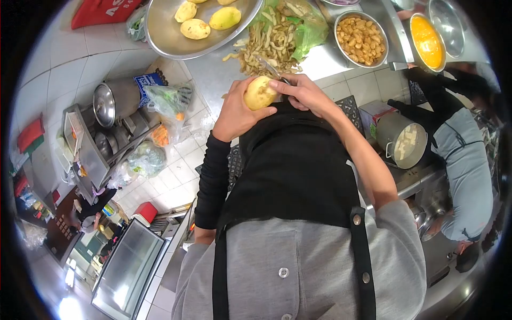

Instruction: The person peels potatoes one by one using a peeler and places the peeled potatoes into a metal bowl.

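Note:
My left hand (234,111) is wrapped round a potato (260,94) that has pale flesh and some brownish patches. My right hand (308,96) is closed on a small tool with a metal blade (271,67), most of its handle hidden by the fingers; the right thumb rests on the potato. Just beyond both hands, a heap of peelings (272,32) lies partly on a green plastic bag (313,32) on the metal table (208,74). Several peeled potatoes (195,29) sit in a wide steel bowl (160,40) at the upper left.
A bowl of brown chunks (360,40) and a bowl of orange liquid (427,42) are at the upper right. At right, a co-worker (463,170) in grey stands beyond a large pot (403,144). Bags (146,159) and a lidded pot (105,104) are at left.

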The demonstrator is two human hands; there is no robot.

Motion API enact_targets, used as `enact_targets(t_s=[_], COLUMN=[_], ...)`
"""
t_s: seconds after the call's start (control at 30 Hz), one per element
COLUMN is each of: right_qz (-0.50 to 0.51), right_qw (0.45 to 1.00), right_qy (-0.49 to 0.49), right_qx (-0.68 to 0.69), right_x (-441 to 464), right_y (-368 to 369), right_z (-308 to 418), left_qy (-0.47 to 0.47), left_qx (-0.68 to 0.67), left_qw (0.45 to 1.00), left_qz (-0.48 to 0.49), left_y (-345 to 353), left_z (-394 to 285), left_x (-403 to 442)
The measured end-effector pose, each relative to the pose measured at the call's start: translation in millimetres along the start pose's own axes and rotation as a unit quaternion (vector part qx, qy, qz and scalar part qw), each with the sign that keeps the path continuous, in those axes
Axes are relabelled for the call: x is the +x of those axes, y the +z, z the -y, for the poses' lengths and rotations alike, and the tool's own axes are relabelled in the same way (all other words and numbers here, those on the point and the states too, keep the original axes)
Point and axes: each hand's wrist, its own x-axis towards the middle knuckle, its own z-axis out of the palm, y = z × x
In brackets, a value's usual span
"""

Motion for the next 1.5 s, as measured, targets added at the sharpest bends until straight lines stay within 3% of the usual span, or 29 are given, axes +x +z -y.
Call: enact_targets(t_s=[0.1,0.17,0.27,0.37,0.4,0.47,0.53,0.6,0.7,0.8,0.87,0.9,1.0,1.2,1.3,1.4,1.5], right_qz=[0.029,0.060,0.070,0.013,-0.004,-0.074,-0.092,-0.056,-0.014,-0.061,-0.094,-0.109,-0.144,-0.125,-0.123,-0.157,-0.175], right_qw=[0.987,0.971,0.966,0.989,0.994,0.966,0.934,0.953,0.984,0.974,0.955,0.941,0.881,0.823,0.828,0.818,0.841], right_qy=[0.012,-0.003,-0.025,-0.035,-0.034,-0.233,-0.295,-0.229,-0.152,-0.013,-0.085,-0.121,-0.131,-0.202,-0.213,-0.114,-0.144], right_qx=[0.160,0.232,0.249,0.141,0.106,-0.081,-0.179,-0.190,-0.095,-0.216,-0.269,-0.295,-0.430,-0.516,-0.503,-0.542,-0.492], right_x=[5,-1,0,-2,-3,19,17,2,5,-3,0,0,-15,-28,-23,16,7], right_y=[-5,-8,0,11,14,15,17,13,5,-2,1,5,5,20,21,-8,-5], right_z=[-2,6,1,7,11,-16,-8,4,2,20,6,6,22,21,15,-17,-3], left_qy=[-0.033,-0.059,-0.051,-0.100,-0.104,-0.117,-0.149,-0.182,-0.200,-0.176,-0.182,-0.195,-0.212,-0.166,-0.237,-0.213,-0.219], left_qx=[-0.223,-0.393,-0.572,-0.651,-0.640,-0.618,-0.595,-0.566,-0.537,-0.537,-0.511,-0.416,-0.276,-0.064,-0.160,-0.237,-0.213], left_qw=[0.973,0.914,0.812,0.747,0.756,0.773,0.786,0.799,0.817,0.825,0.837,0.886,0.937,0.983,0.958,0.947,0.952], left_qz=[-0.043,-0.084,-0.105,-0.088,-0.086,-0.081,-0.081,-0.084,-0.062,0.024,0.071,0.060,0.021,-0.048,0.017,0.048,0.006], left_y=[3,6,13,13,14,17,12,8,1,-1,1,7,14,12,-3,-13,-19], left_z=[0,0,-4,-1,1,7,-2,-11,-8,2,-11,-17,-22,-2,-16,-10,-20], left_x=[4,7,10,16,17,18,16,14,14,17,16,17,24,20,16,7,2])
